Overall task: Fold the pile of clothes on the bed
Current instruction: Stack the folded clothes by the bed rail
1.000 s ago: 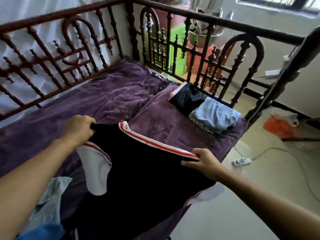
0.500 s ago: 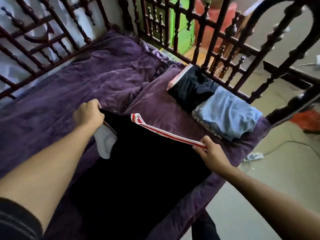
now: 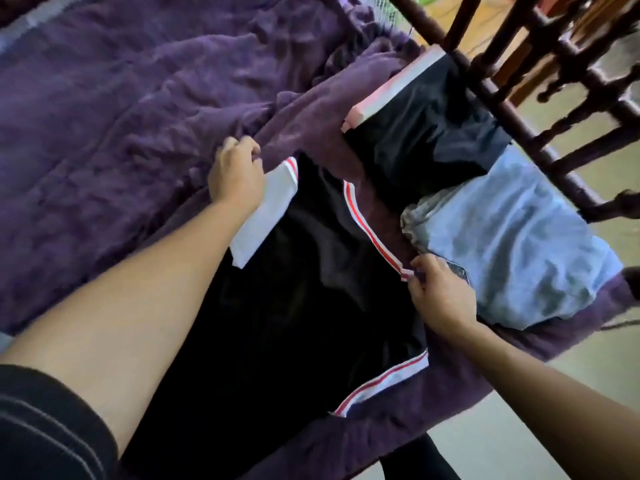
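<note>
A black garment (image 3: 298, 299) with white sleeves and red-and-white striped trim lies spread on the purple blanket (image 3: 114, 109). My left hand (image 3: 235, 174) grips its far left corner by the white sleeve. My right hand (image 3: 440, 296) pinches the end of the striped trim at the garment's right edge. Just beyond my right hand sit two folded pieces: a black one with a pink-white band (image 3: 426, 133) and a light blue one (image 3: 516, 244).
The dark wooden bed rail (image 3: 540, 109) with turned spindles runs along the far right, close behind the folded clothes. Pale floor (image 3: 554, 393) shows past the bed's right edge. The rumpled blanket fills the left side.
Both hands carried the black garment forward and laid it flat on the blanket, close to the folded pile. My head has leaned in and down, so the rail and the folded pile look closer.
</note>
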Tool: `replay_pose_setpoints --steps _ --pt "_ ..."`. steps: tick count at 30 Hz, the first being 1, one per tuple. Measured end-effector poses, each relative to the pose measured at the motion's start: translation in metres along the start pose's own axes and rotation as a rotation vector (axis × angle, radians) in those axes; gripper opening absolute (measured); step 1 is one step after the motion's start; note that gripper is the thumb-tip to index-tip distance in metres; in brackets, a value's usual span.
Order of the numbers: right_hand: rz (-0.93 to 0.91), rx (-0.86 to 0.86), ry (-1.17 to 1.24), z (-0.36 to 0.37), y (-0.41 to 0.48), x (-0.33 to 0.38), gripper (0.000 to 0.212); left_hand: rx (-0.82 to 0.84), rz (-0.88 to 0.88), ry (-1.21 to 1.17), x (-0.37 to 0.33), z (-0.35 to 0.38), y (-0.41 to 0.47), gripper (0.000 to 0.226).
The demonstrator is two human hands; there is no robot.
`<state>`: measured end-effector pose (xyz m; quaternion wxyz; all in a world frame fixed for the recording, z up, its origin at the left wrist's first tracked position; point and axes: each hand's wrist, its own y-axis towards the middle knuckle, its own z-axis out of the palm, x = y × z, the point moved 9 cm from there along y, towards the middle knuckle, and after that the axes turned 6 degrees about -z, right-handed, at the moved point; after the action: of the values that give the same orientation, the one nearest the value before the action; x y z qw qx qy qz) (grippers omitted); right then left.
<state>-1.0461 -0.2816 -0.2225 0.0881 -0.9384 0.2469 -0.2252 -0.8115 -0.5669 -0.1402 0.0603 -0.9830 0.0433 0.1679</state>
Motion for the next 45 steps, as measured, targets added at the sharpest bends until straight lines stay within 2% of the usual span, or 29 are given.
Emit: replay_pose_setpoints --steps 3,7,11,15,18,20,21,23,25,27,29,31,32,35,38,40,42,45 --pt "-0.188 0.018 -0.092 -0.005 0.008 0.047 0.026 0.052 -0.099 0.027 0.064 -0.007 -0.023 0.012" --pt "-0.38 0.163 -0.09 0.016 0.024 0.128 0.026 0.155 -0.379 0.105 0.191 -0.013 -0.079 0.01" --pt "-0.528 0.325 -0.164 0.07 0.043 0.204 0.044 0.282 -0.568 0.192 0.301 0.002 -0.138 0.022" --pt "-0.704 0.205 -0.304 0.106 0.083 0.266 0.075 0.209 -0.687 0.157 0.382 0.017 -0.153 0.044" --pt "-0.727 0.177 -0.41 0.124 0.13 0.3 0.093 0.255 -0.633 0.178 0.415 0.037 -0.14 0.066" --pt "-0.662 0.262 -0.563 0.137 0.158 0.307 0.074 0.293 -0.528 0.246 0.418 0.052 -0.131 0.056" --pt "-0.641 0.272 -0.601 0.138 0.167 0.309 0.057 0.226 -0.481 0.254 0.416 0.051 -0.126 0.042" --pt "-0.615 0.176 -0.468 0.129 0.179 0.318 0.036 0.008 -0.45 0.181 0.415 0.035 -0.116 0.023" --pt "-0.522 -0.02 -0.273 0.103 0.195 0.326 0.034 -0.166 -0.456 0.105 0.42 0.013 -0.109 0.02" --pt "-0.363 -0.141 -0.087 0.082 0.22 0.33 0.039 -0.223 -0.483 0.082 0.43 -0.004 -0.096 0.02" --pt "-0.238 -0.161 0.116 0.072 0.251 0.33 0.039 -0.212 -0.525 0.068 0.44 -0.01 -0.08 0.017" --pt "-0.204 -0.121 0.147 0.074 0.271 0.328 0.032 -0.163 -0.558 0.072 0.443 -0.005 -0.071 0.012" --pt "-0.232 -0.085 0.086 0.079 0.274 0.327 0.033 -0.134 -0.564 0.091 0.441 0.001 -0.071 0.014" --pt "-0.347 -0.007 -0.073 0.096 0.253 0.318 0.058 -0.094 -0.489 0.189 0.423 0.019 -0.085 0.034" --pt "-0.593 -0.056 -0.061 0.094 0.193 0.322 0.066 -0.146 -0.317 0.176 0.382 0.027 -0.118 0.036" --pt "-0.734 -0.069 -0.006 0.092 0.139 0.314 0.059 -0.129 -0.229 0.137 0.348 0.038 -0.153 0.033" --pt "-0.864 -0.028 0.03 0.098 0.077 0.294 0.041 -0.081 -0.159 0.078 0.311 0.053 -0.198 0.027" --pt "-0.892 0.186 0.095 0.118 -0.014 0.245 0.013 0.073 -0.06 -0.032 0.257 0.082 -0.271 0.018"
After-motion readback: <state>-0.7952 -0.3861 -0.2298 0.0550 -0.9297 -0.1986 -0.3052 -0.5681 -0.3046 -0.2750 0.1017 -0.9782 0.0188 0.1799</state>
